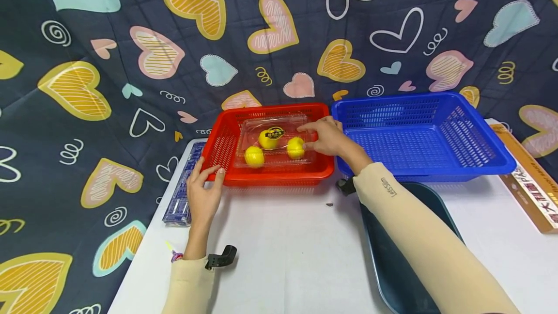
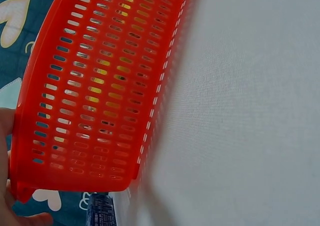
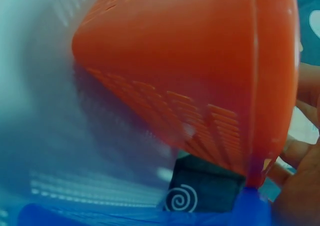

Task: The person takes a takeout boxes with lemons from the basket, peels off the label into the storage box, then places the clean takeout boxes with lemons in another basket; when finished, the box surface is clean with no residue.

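While the clamshell [image 1: 278,155] already holds fruit [image 1: 255,157], my left hand [image 1: 204,196] splays at the red basket's [image 1: 274,179] front-left corner, my half-curled right hand's [image 1: 327,136] grip unclear.

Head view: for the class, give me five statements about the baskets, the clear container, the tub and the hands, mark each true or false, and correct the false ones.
1. Three yellow round items show through the clear container. True.
2. The red basket stands to the right of the blue basket. False: it stands to the left of it.
3. The left hand touches the left end of the red basket. True.
4. The right hand is inside the blue basket. False: it is at the right side of the clear container.
5. The dark tub is partly hidden by the right sleeve. True.
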`<state>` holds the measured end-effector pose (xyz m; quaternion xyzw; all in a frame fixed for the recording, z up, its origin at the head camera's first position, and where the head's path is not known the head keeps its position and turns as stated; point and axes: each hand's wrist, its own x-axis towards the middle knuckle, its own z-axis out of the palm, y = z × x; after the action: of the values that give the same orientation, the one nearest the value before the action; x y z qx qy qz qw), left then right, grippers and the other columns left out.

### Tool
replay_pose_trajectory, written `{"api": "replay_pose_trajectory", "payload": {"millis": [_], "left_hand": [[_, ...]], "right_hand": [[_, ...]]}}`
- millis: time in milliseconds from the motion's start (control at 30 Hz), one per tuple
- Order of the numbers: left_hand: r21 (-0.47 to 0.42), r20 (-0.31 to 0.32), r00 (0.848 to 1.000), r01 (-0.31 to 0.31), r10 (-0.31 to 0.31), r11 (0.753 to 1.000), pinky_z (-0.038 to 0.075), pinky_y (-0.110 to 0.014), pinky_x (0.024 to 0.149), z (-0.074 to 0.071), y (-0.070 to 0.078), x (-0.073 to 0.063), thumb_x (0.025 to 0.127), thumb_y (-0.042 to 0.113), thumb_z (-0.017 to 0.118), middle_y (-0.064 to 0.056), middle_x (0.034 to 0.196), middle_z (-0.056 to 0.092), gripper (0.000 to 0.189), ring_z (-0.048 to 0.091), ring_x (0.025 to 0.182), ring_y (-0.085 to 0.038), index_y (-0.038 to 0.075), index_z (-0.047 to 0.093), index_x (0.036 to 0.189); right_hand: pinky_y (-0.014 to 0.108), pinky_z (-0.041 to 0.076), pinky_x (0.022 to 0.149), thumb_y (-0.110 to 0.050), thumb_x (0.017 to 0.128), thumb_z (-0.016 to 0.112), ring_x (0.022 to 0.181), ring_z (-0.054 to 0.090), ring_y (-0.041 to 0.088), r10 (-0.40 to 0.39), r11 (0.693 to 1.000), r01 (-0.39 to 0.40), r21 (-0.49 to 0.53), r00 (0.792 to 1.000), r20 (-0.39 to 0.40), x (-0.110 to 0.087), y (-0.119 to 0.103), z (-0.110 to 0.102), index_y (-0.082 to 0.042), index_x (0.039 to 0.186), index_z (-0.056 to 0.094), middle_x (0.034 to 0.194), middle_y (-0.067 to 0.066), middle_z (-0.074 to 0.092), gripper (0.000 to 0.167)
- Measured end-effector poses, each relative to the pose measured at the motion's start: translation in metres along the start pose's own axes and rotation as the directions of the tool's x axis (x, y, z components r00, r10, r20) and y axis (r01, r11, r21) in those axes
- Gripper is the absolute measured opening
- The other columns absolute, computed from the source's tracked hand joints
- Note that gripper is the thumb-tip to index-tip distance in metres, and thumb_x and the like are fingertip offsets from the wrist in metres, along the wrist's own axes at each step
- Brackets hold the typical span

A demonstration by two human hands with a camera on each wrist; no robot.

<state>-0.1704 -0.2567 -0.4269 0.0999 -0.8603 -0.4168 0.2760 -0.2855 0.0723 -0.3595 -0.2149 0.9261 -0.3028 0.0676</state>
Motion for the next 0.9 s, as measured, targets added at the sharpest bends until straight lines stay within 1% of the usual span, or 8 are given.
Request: {"api": "replay_pose_trajectory", "payload": {"millis": [133,300,433,533,633,700,833,900], "left_hand": [[-0.004,-0.002,1.000,-0.002,0.002,1.000,0.025,-0.064,0.120,0.000,0.000,0.000,0.094,0.026,0.072,-0.006,0.157,0.049,0.027,0.036,0.147,-0.040,0.007,0.078,0.112],[-0.007,-0.004,1.000,0.002,-0.002,1.000,0.026,-0.065,0.119,0.000,0.001,-0.002,0.094,0.026,0.072,-0.006,0.157,0.049,0.025,0.037,0.147,-0.039,0.008,0.078,0.110],[0.003,-0.026,1.000,-0.011,0.011,1.000,0.026,-0.062,0.119,0.001,-0.001,-0.002,0.093,0.028,0.074,-0.007,0.156,0.051,0.024,0.037,0.146,-0.039,0.008,0.079,0.106],[0.007,-0.043,0.999,-0.013,0.013,1.000,0.026,-0.062,0.119,0.001,-0.002,-0.003,0.091,0.029,0.075,-0.007,0.154,0.053,0.024,0.038,0.145,-0.040,0.008,0.080,0.103],[0.006,-0.047,0.999,-0.009,0.009,1.000,0.027,-0.063,0.118,0.000,-0.002,-0.004,0.091,0.029,0.076,-0.006,0.154,0.053,0.024,0.037,0.145,-0.040,0.008,0.080,0.101],[0.007,-0.045,0.999,-0.008,0.008,1.000,0.026,-0.064,0.118,0.000,-0.002,-0.004,0.091,0.030,0.076,-0.006,0.155,0.053,0.024,0.037,0.145,-0.040,0.008,0.080,0.101],[0.010,-0.046,0.999,-0.008,0.009,1.000,0.026,-0.064,0.118,-0.001,-0.001,-0.004,0.091,0.030,0.076,-0.006,0.154,0.053,0.024,0.037,0.145,-0.040,0.009,0.080,0.101],[0.010,-0.047,0.999,-0.009,0.009,1.000,0.027,-0.064,0.118,-0.001,-0.001,-0.004,0.090,0.030,0.077,-0.006,0.154,0.053,0.024,0.037,0.145,-0.040,0.008,0.080,0.101]], "right_hand": [[0.061,0.022,0.113,-0.020,0.091,0.075,0.132,0.037,0.037,-0.013,1.000,0.013,0.021,1.000,-0.003,0.002,-0.002,0.000,-0.015,0.142,0.061,0.128,0.016,0.066,0.053],[0.059,0.027,0.109,-0.017,0.091,0.074,0.127,0.040,0.037,-0.026,0.998,0.025,0.050,1.000,0.011,0.006,-0.005,0.000,-0.013,0.142,0.060,0.129,0.019,0.065,0.053],[0.058,0.027,0.112,-0.017,0.092,0.073,0.130,0.040,0.036,-0.020,0.997,0.017,0.078,0.999,0.032,0.008,-0.008,-0.002,-0.013,0.143,0.059,0.131,0.020,0.065,0.053],[0.054,0.036,0.113,-0.015,0.092,0.072,0.130,0.046,0.038,-0.026,0.995,0.021,0.100,0.998,0.051,0.011,-0.011,-0.003,-0.010,0.143,0.059,0.131,0.022,0.066,0.052],[0.050,0.049,0.106,-0.013,0.093,0.071,0.125,0.056,0.038,-0.028,0.993,0.020,0.115,0.997,0.070,0.013,-0.012,-0.005,-0.007,0.142,0.058,0.131,0.022,0.065,0.052],[0.049,0.054,0.102,-0.013,0.093,0.071,0.121,0.059,0.037,-0.018,0.993,0.008,0.116,0.996,0.082,0.015,-0.012,-0.005,-0.006,0.143,0.058,0.132,0.022,0.064,0.052],[0.049,0.053,0.103,-0.015,0.094,0.071,0.121,0.056,0.036,0.027,0.992,-0.041,0.121,0.993,0.117,0.019,-0.013,-0.006,-0.009,0.145,0.056,0.137,0.020,0.060,0.053],[0.047,0.054,0.102,-0.015,0.095,0.070,0.120,0.059,0.036,0.044,0.990,-0.062,0.129,0.989,0.140,0.020,-0.014,-0.007,-0.009,0.147,0.054,0.142,0.019,0.057,0.055]]}}
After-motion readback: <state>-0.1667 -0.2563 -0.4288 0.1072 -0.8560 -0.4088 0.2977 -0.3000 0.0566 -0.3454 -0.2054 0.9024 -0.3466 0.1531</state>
